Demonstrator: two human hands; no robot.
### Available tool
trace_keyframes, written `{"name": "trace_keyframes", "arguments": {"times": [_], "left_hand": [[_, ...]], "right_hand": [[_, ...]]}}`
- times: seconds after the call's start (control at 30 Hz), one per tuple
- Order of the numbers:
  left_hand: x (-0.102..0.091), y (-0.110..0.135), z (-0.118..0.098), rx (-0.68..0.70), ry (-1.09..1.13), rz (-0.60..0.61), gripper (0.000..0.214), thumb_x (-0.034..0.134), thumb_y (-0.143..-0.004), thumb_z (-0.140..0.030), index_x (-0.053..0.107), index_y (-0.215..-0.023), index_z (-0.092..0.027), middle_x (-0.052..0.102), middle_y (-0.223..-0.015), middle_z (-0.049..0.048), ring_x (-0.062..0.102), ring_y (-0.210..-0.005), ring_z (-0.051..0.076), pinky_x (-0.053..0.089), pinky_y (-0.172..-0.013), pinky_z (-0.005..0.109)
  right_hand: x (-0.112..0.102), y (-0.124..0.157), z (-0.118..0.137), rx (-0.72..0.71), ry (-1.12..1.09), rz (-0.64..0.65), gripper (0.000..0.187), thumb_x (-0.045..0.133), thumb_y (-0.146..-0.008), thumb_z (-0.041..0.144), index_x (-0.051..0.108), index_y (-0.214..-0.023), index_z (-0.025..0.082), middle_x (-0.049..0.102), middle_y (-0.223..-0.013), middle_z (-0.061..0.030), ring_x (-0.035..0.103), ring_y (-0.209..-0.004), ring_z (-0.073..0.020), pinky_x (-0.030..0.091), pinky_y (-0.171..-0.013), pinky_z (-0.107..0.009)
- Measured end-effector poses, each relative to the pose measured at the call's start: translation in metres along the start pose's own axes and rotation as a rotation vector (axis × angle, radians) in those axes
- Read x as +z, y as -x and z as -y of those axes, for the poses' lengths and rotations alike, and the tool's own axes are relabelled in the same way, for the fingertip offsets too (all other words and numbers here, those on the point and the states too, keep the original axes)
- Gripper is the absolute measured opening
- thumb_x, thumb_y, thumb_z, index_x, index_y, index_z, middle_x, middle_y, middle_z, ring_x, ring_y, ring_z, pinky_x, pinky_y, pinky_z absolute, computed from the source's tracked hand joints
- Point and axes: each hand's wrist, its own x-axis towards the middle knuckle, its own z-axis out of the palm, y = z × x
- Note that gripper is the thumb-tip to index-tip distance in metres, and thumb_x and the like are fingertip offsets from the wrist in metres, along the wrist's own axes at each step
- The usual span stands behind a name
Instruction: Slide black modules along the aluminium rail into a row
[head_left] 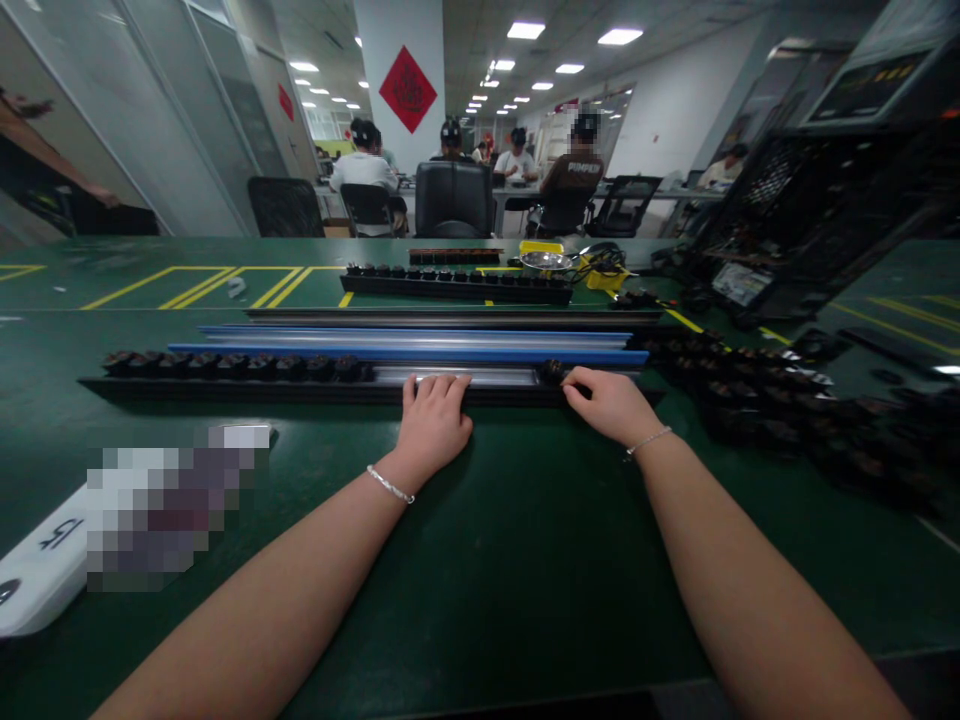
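A long black channel rail lies crosswise in front of me, with a row of small black socket-like modules seated along its left part. My left hand rests over the rail's middle, its fingers stretched across the bare silvery channel. Near the right end, a single black module sits in the channel, apart from the row. Thumb and forefinger of my right hand are pinched together at this module's right side. My other right fingers are curled under.
Behind the rail lie blue-edged rails and a filled black strip. Loose black modules are heaped at right, below a dark equipment case. A metal dish stands farther back. A white device lies left. People sit beyond.
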Motion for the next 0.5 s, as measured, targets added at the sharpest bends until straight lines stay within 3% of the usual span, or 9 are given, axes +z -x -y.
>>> {"name": "trace_keyframes", "arguments": {"times": [0.5], "left_hand": [[0.0003,0.0,0.0005,0.003,-0.001,0.005,0.049,0.045,-0.08,-0.023,0.048,-0.129,-0.023,0.059,-0.125,0.0082,0.047,-0.118,0.027,0.02,-0.11,0.051]], "right_hand": [[-0.0011,0.0007,-0.0046,0.06,0.008,0.0,0.03,0.043,-0.075,0.018,0.068,-0.091,0.023,0.071,-0.092,-0.003,0.063,-0.082,-0.0201,0.044,-0.072,-0.029]]}}
